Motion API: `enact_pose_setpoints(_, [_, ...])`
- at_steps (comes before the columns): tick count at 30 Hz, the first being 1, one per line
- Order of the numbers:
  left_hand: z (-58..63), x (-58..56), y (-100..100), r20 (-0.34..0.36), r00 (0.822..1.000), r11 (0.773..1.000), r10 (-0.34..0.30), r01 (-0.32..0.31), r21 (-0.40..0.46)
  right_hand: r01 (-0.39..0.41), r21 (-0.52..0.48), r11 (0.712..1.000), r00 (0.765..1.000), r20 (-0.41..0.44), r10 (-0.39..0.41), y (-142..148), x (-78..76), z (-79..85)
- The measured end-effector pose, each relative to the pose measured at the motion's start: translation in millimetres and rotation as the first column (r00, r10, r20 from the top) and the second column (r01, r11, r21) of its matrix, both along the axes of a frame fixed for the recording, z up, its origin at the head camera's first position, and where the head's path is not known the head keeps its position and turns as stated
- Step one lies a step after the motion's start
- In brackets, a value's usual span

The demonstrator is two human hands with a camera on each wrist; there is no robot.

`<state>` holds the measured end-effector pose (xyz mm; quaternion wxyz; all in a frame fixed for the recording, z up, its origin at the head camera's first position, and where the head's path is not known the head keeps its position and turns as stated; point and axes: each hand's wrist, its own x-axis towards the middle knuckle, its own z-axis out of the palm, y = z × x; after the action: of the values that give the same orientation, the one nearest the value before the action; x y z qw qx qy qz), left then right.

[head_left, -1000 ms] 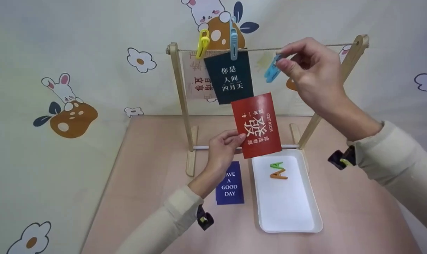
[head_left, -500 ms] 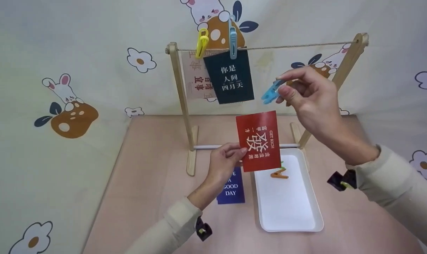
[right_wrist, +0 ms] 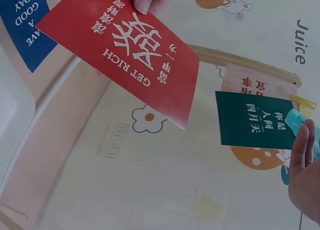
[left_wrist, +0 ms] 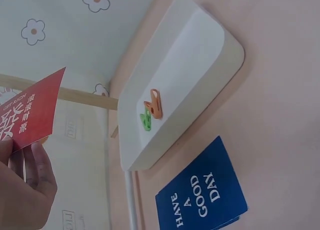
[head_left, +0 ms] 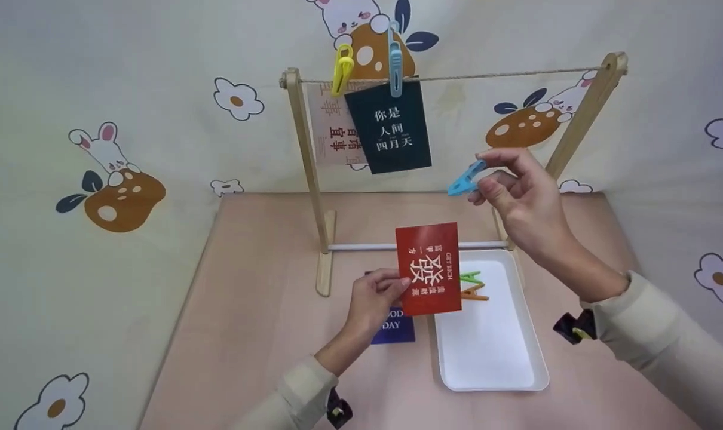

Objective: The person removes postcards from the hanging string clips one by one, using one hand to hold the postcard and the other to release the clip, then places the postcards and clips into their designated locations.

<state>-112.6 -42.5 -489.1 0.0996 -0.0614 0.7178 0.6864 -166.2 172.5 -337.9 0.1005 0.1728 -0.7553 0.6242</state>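
My left hand (head_left: 373, 303) pinches a red card (head_left: 428, 269) with white lettering by its left edge, low in front of the wooden rack. Up and to the right, my right hand (head_left: 526, 206) holds a blue clothespin (head_left: 464, 181) between thumb and fingers, above the card and apart from it. A yellow clothespin (head_left: 342, 71) and a lighter blue clothespin (head_left: 395, 70) sit on the rack's string (head_left: 505, 74). Below them hang a dark green card (head_left: 391, 128) and, partly behind it, a pale pink card (head_left: 333, 140).
A white tray (head_left: 493, 352) on the table contains a green clothespin (left_wrist: 145, 119) and an orange clothespin (left_wrist: 154, 105). Left of it lie stacked blue cards (left_wrist: 202, 190), partly hidden by the left hand in the head view. The rack's wooden posts (head_left: 306, 161) stand before a patterned wall.
Both hands have come down from the string, the left with the red card and the right with the blue clothespin. The hanging cards stay in place.
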Motion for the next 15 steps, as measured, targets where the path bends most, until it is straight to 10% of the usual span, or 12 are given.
enact_pose_setpoints(15, [-53.0, 21.5, 3, 0.125, 0.987, 0.995, 0.104, -0.104, -0.005, -0.064, 0.002, 0.998, 0.997, 0.04, 0.064, 22, 5.5, -54.7])
